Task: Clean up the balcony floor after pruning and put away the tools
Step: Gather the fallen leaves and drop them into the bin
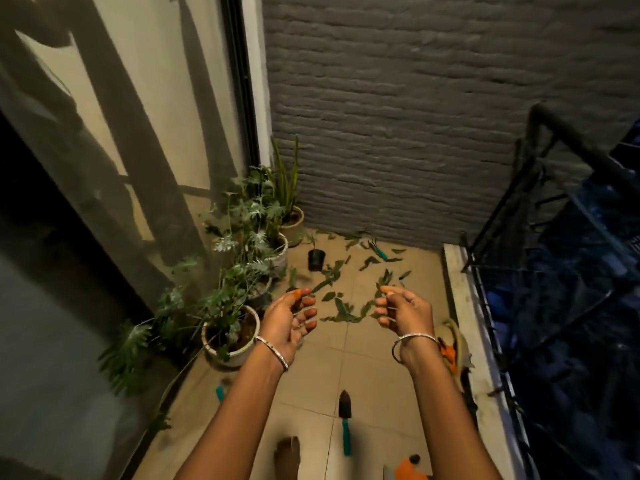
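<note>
Head view of a balcony at night. Both bare forearms reached forward over the tiled floor [311, 368], each wrist wearing a thin metal bangle. The left hand [289, 318] was palm-inward with fingers loosely curled and held nothing that could be seen. The right hand [403, 311] was likewise loosely curled, thumb and forefinger close together; whether it pinched a leaf could not be told, since leaves lay directly behind it.

Cut green leaves [341, 308] lay scattered across the floor from the hands back toward the grey brick wall [415, 116]. A small black pot [316, 259] stood upright among them, and a teal-handled hand rake [379, 251] lay near the foot of the wall. Nearer the camera, a trowel [345, 422] with a dark blade and teal handle lay on the tiles between the 2 forearms. Another teal handle [220, 393] showed partly beside the left forearm. A row of potted plants [239, 289] stood along the left edge against the sliding screen door [114, 150]. An orange-and-beige bundle [450, 348], possibly gloves, rested beside the raised ledge [460, 306] under the dark railing [540, 174] on the right.
</note>
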Tool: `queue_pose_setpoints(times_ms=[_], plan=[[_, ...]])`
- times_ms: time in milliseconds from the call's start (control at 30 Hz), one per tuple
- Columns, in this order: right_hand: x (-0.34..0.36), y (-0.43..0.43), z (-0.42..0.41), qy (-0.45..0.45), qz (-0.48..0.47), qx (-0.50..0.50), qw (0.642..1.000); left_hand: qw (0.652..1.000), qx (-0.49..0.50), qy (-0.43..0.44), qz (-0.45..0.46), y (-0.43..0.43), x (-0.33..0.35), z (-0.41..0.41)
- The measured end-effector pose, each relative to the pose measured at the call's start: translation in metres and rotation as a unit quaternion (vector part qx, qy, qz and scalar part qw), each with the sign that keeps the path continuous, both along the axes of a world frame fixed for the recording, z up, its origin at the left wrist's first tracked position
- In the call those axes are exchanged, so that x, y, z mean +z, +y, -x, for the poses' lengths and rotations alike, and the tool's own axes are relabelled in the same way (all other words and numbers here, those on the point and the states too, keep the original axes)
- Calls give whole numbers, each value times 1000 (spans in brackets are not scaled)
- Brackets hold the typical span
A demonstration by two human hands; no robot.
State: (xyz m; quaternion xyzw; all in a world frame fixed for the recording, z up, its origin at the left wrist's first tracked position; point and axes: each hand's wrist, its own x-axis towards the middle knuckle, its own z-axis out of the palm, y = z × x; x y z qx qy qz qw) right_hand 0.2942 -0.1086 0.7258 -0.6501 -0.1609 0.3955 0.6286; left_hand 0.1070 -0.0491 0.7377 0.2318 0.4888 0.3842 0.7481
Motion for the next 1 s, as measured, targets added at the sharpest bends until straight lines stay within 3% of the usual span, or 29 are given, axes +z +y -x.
queue_pose_setpoints(times_ms=[433, 767, 900, 1000], plan=[[-44, 150, -47, 36, 68, -80, 994, 996, -16, 54, 74, 192, -53, -22], [-87, 178, -100, 55, 131, -135, 981, 983, -80, 95, 136, 263, -97, -96], [-121, 195, -125, 73, 161, -145, 973, 979, -96, 40, 176, 282, -125, -117], [-155, 224, -142, 78, 194, -121, 970, 973, -83, 113, 182, 297, -154, -130]])
